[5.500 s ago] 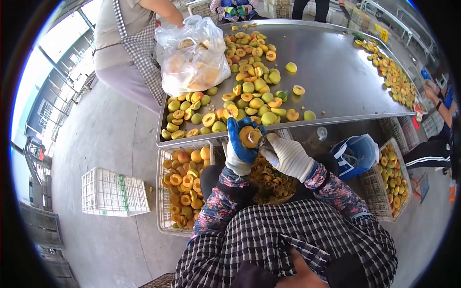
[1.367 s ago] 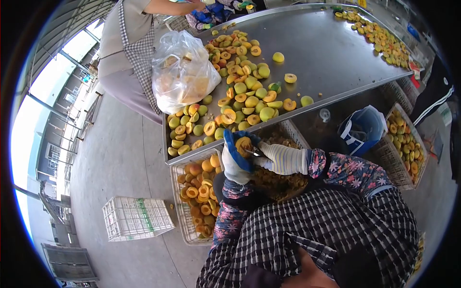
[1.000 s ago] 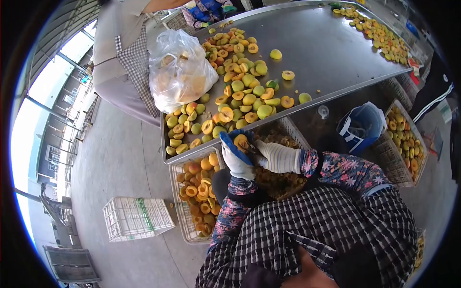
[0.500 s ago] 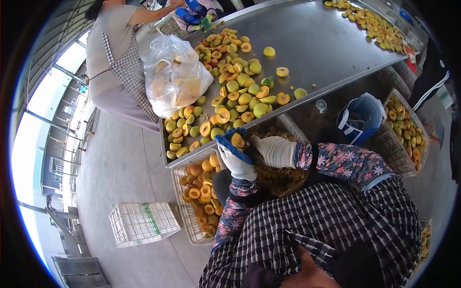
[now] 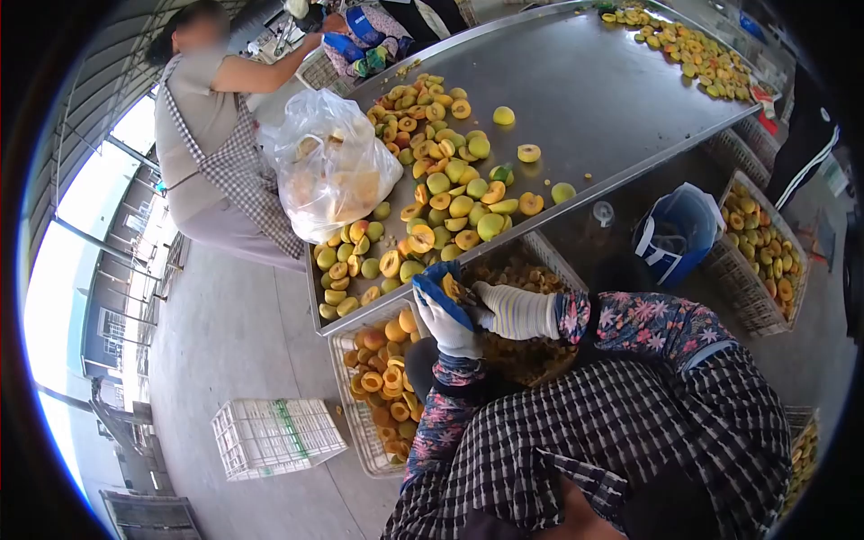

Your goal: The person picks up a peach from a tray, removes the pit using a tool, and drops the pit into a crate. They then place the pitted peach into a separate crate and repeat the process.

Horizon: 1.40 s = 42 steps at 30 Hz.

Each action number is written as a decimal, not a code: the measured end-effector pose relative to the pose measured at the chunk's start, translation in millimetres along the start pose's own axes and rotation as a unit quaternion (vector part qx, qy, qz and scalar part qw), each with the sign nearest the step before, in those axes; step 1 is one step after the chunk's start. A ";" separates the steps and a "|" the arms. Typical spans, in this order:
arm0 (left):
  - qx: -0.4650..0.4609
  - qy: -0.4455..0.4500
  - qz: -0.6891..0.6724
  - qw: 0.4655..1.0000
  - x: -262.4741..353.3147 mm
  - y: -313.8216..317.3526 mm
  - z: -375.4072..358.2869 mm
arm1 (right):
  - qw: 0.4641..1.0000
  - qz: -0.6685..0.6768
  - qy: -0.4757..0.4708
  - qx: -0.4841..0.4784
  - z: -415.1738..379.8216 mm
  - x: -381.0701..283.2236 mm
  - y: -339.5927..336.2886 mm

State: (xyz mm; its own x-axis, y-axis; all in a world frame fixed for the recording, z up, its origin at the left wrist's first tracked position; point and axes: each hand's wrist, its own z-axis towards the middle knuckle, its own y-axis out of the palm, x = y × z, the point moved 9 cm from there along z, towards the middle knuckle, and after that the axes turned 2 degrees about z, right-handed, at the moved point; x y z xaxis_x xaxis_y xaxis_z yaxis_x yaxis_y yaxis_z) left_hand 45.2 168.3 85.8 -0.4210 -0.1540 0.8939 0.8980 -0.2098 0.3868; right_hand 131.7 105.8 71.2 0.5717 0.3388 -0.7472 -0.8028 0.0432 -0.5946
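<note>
My left hand [image 5: 447, 317], in a white glove with a blue palm, is wrapped round a peach half [image 5: 452, 286] with orange flesh. Close against it, my right hand [image 5: 520, 310] in a striped knit glove has its fingers closed at the fruit. A small dark shape shows at its fingertips, too little to make out. Beneath both hands stands a crate [image 5: 551, 256] of brownish scraps. Left of it, a white crate [image 5: 367, 450] holds peeled-looking orange peach halves [image 5: 389, 378]. Whole and halved yellow-green peaches [image 5: 445, 180] lie heaped on the metal table [image 5: 576, 81] ahead.
A clear plastic bag [image 5: 328, 166] of fruit rests on the table's left corner. Beyond it stands a person [image 5: 211, 135] in a checked apron. A blue bucket [image 5: 670, 234] and a full peach crate [image 5: 760, 252] are at right. An upturned white crate [image 5: 279, 436] sits on the floor.
The view has shifted slightly, so the table's near edge and crates appear lower. My hands stay together at the peach half, which is now tilted more edge-on. The person at left stands more upright.
</note>
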 end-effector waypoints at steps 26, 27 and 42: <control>-0.080 -0.060 0.076 0.992 -2.8 1.1 12.5 | 0.996 0.044 0.076 -0.015 -1.6 -0.3 0.4; -0.088 -0.059 0.084 0.991 -6.1 -1.5 13.2 | 0.977 0.149 0.152 -0.030 -5.8 8.2 4.6; -0.013 -0.116 -0.063 0.991 -20.9 -13.8 10.8 | 0.880 0.335 0.305 -0.139 -10.9 -12.6 13.6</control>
State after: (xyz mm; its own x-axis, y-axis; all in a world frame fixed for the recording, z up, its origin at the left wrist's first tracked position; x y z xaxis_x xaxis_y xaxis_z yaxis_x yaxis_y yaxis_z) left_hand 43.0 184.8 64.3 -0.4867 0.1016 0.8676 0.8351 -0.2375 0.4962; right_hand 115.4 91.9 69.3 0.0372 -0.3711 -0.9278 -0.9706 -0.2342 0.0548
